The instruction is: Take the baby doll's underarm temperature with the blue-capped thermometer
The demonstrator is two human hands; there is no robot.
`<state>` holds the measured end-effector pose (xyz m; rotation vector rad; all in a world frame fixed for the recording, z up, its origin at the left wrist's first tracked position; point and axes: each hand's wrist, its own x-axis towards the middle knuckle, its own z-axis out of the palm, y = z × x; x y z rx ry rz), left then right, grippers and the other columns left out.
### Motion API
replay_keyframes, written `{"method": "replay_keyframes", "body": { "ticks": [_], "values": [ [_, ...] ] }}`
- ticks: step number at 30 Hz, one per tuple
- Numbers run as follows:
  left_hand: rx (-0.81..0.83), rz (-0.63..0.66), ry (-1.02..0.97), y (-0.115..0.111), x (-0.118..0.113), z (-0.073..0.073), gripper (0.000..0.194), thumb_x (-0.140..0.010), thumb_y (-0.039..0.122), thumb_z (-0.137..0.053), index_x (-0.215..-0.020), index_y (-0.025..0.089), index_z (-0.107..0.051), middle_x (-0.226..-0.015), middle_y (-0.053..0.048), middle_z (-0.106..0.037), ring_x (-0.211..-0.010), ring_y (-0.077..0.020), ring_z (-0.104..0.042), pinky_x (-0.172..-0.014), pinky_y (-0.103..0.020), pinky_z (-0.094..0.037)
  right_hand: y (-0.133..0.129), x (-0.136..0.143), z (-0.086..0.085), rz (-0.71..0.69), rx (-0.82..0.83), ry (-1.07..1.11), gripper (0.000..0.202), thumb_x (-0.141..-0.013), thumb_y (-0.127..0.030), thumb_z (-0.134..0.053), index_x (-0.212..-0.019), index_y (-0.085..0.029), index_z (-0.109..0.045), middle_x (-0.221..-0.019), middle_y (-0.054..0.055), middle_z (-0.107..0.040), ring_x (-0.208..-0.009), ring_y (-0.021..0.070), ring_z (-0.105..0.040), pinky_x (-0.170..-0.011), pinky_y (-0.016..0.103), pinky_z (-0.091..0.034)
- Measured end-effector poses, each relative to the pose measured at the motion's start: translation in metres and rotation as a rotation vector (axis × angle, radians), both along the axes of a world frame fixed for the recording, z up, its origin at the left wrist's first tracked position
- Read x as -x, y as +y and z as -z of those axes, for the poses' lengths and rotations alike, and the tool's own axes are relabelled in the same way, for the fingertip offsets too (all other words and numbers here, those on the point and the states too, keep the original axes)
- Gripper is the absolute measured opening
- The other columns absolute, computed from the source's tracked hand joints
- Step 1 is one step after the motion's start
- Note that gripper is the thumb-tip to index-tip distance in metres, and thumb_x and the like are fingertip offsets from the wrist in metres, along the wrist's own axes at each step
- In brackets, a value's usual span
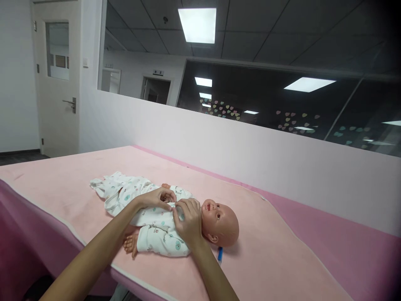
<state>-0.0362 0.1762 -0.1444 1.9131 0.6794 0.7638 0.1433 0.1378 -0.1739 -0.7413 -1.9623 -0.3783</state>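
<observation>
A baby doll point(224, 225) lies on its back with its head to the right. It wears a white romper point(156, 217) with small coloured prints. Over the chest, my left hand point(158, 197) curves its fingers and thumb around the front of the garment. Close beside it, just below the doll's chin, my right hand point(189, 219) has its fingers bent and its thumb against the same cloth. The fingertips of both hands nearly meet there, and the bit of fabric between them is mostly hidden. One doll hand point(130, 244) sticks out of the near sleeve.
A pink padded mat point(275, 259) covers the table under the doll. Something blue and narrow point(220, 254) lies by the doll's head, partly hidden by my right forearm. Behind the table runs a low white wall point(200, 138) with glass above. A door point(58, 83) stands at the far left.
</observation>
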Motion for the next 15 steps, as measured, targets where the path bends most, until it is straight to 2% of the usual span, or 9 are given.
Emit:
{"method": "replay_keyframes", "body": {
  "ticks": [3, 6, 10, 13, 15],
  "values": [
    [0.148, 0.052, -0.130, 0.001, 0.000, 0.001, 0.035, -0.064, 0.033, -0.070, -0.091, 0.016, -0.057, -0.079, 0.000, -0.059, -0.070, -0.0084, -0.049, -0.066, -0.021, -0.036, 0.001, 0.000, 0.000, -0.031, 0.038, -0.015, 0.005, -0.078, -0.016, -0.052, -0.082, -0.019, -0.054, -0.080, 0.002, -0.059, -0.080, 0.0162, -0.047, -0.078, 0.033, -0.035],
    [0.192, 0.019, -0.148, 0.001, -0.003, 0.002, 0.030, -0.066, 0.033, -0.068, -0.087, 0.016, -0.056, -0.076, 0.000, -0.059, -0.073, -0.0096, -0.053, -0.070, -0.022, -0.038, 0.002, 0.000, 0.001, -0.043, 0.053, -0.019, 0.006, -0.079, -0.016, -0.051, -0.083, -0.018, -0.054, -0.080, 0.003, -0.059, -0.079, 0.0163, -0.047, -0.078, 0.033, -0.034],
    [0.168, -0.015, -0.095, 0.001, 0.001, 0.000, 0.026, -0.070, 0.035, -0.065, -0.087, 0.016, -0.057, -0.073, 0.002, -0.059, -0.071, -0.0085, -0.052, -0.069, -0.020, -0.037, 0.004, 0.001, 0.004, -0.004, 0.047, -0.035, 0.007, -0.083, -0.018, -0.048, -0.084, -0.018, -0.055, -0.078, 0.003, -0.059, -0.077, 0.0161, -0.046, -0.076, 0.032, -0.034],
    [0.089, -0.087, 0.030, 0.004, 0.019, -0.001, 0.027, -0.072, 0.038, -0.062, -0.090, 0.017, -0.061, -0.066, 0.003, -0.057, -0.063, -0.0074, -0.048, -0.061, -0.018, -0.035, 0.006, 0.002, 0.007, 0.033, 0.032, -0.032, 0.008, -0.084, -0.018, -0.047, -0.084, -0.018, -0.054, -0.077, 0.002, -0.059, -0.076, 0.0159, -0.046, -0.075, 0.032, -0.034],
    [0.069, -0.119, 0.102, 0.008, 0.033, 0.002, 0.027, -0.072, 0.039, -0.062, -0.086, 0.016, -0.065, -0.070, 0.001, -0.060, -0.067, -0.0086, -0.049, -0.062, -0.018, -0.036, 0.007, 0.002, 0.008, 0.045, 0.025, -0.029, 0.008, -0.085, -0.018, -0.046, -0.084, -0.018, -0.054, -0.077, 0.002, -0.059, -0.076, 0.0159, -0.046, -0.076, 0.032, -0.034]
  ]
}}
